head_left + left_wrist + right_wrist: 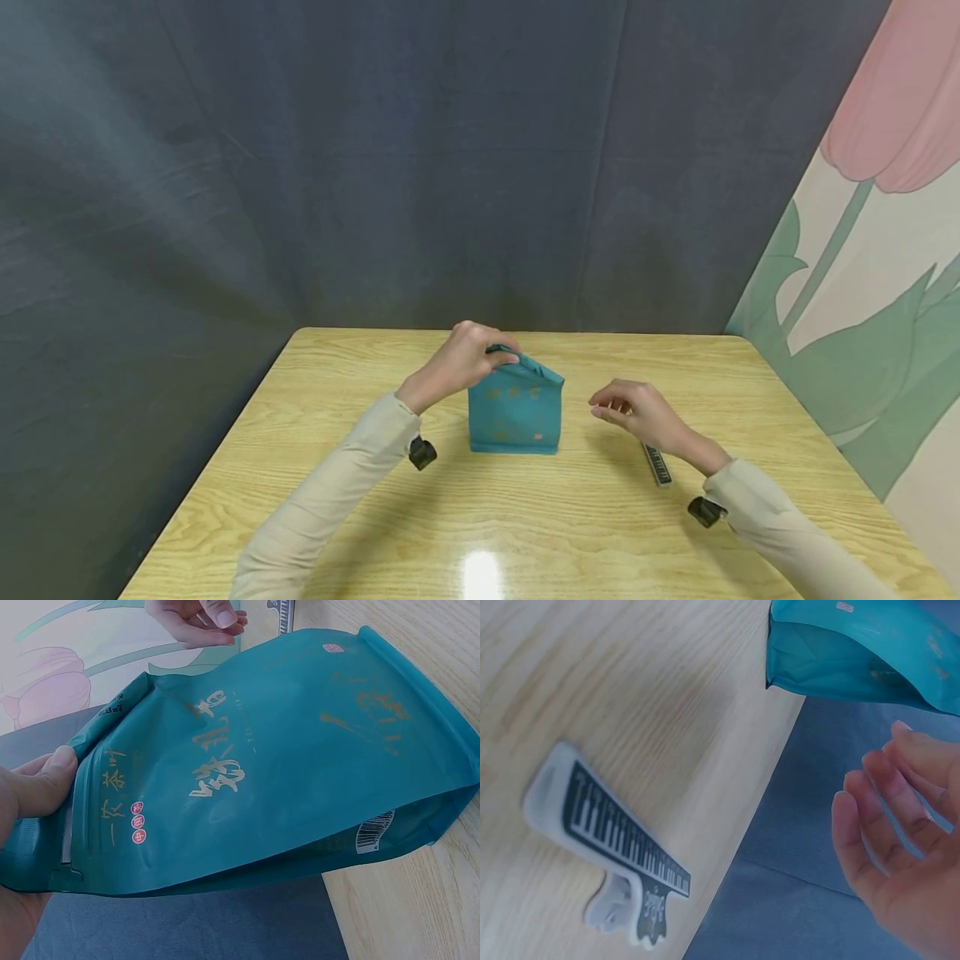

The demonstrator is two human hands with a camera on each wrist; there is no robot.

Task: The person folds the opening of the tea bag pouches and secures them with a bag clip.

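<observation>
A teal tea pouch (514, 412) with gold Chinese characters stands upright on the table, its top edge folded over at the corner. My left hand (471, 358) pinches the pouch's top edge; the left wrist view shows the thumb (51, 780) lying on the front of the fold. To the right of the pouch, apart from it, my right hand (637, 410) hovers with loosely bent fingers and nothing in them. Below that hand lies a white bag clip (622, 832) with a black-and-white piano-key pattern; in the head view the wrist partly hides the clip (657, 467).
The light wood table (337, 417) has rounded far corners. Behind it hangs a dark blue curtain (450, 167). A wall painted with a pink tulip (892, 108) runs along the right side.
</observation>
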